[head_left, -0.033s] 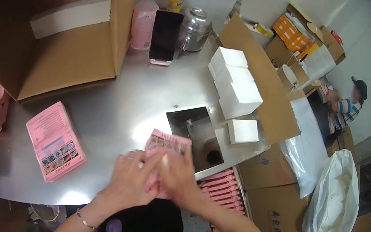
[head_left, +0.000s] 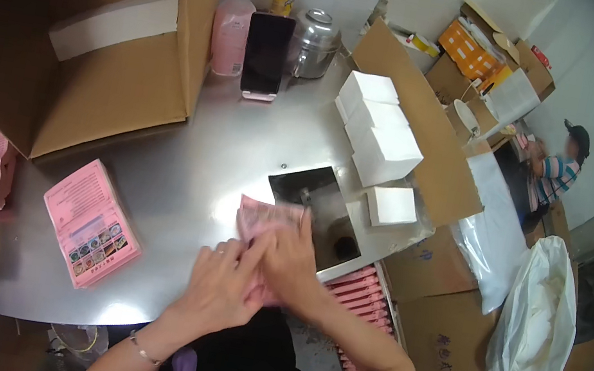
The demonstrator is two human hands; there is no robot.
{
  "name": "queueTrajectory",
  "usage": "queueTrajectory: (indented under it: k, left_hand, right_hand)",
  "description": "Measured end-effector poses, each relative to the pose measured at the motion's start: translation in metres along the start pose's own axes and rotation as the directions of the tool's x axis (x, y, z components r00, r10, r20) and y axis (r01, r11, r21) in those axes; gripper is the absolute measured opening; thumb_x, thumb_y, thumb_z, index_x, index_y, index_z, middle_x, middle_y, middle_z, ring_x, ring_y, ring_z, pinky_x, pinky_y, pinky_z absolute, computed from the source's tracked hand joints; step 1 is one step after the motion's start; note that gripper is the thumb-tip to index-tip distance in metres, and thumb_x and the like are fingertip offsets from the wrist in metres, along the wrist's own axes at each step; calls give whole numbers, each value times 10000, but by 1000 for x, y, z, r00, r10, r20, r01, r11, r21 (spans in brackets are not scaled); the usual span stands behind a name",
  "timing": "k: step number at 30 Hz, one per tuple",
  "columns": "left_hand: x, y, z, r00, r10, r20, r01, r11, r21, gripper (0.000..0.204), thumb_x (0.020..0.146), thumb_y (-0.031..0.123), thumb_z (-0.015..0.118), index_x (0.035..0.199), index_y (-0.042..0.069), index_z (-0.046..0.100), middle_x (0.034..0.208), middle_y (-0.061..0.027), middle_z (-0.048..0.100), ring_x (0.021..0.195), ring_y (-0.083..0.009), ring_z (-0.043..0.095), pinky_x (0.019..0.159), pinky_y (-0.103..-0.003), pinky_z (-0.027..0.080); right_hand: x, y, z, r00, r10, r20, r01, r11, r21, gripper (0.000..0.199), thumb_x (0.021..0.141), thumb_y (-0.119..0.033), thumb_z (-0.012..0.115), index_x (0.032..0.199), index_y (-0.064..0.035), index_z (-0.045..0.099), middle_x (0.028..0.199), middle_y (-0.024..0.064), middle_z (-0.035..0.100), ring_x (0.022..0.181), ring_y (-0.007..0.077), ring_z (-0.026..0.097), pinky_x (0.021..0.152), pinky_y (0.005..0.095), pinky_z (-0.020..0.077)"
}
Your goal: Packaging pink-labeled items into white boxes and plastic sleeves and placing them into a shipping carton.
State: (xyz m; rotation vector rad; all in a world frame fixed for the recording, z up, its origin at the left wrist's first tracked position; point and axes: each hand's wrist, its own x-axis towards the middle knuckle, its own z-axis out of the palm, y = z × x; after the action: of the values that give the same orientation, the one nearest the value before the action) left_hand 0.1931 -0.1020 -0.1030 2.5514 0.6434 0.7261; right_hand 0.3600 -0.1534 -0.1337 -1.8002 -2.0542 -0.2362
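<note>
Currently both forearms are entering from the lower edge and meeting at the near edge of the steel counter (head_left: 208,146). Left hand (head_left: 219,287) is lying palm down, fingers curled loosely over the lower part of a pink packet (head_left: 267,220); a thin bracelet is showing at the wrist. Right hand (head_left: 292,260) is crossing over it, fingers pressing together on the same packet, though whether the thumb is pinching beneath cannot be told, as the knuckles are hiding it.

Packet is resting flat on the counter, its upper end sticking out beyond the fingertips, just beside the rectangular opening (head_left: 320,213) sunk in the counter. Right of the opening, white boxes (head_left: 383,149) are standing in a row against a cardboard flap. Open steel is lying to the left of the hands, as far as a stack of pink packets (head_left: 90,222) near the front edge. A large cardboard box (head_left: 103,88) is closing off the far left. More pink packets (head_left: 365,293) are sitting upright in a carton below the counter's right edge.
</note>
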Motion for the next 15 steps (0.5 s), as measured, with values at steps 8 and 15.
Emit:
queueTrajectory:
  k: [8,15]
  left_hand:
    - [-26,-11,-39,1000,-17,-14,16,995,-98,349,727,-16,684,1070,42,660,970,-147,602,865,-350,590,804,-453,458]
    - [-67,-68,-118,814,-195,-548,548,571,612,176,761,8,637,925,51,589,1064,-150,608,1046,-344,564,893,-512,428]
  right_hand:
    - [-3,90,10,899,394,192,-400,916,-6,145,864,-124,598,821,10,636,687,233,650,644,449,650,641,492,558]
    - [-11,100,-55,837,280,-470,-498,746,-442,207,848,-199,723,894,-21,629,861,149,563,864,319,576,716,440,462]
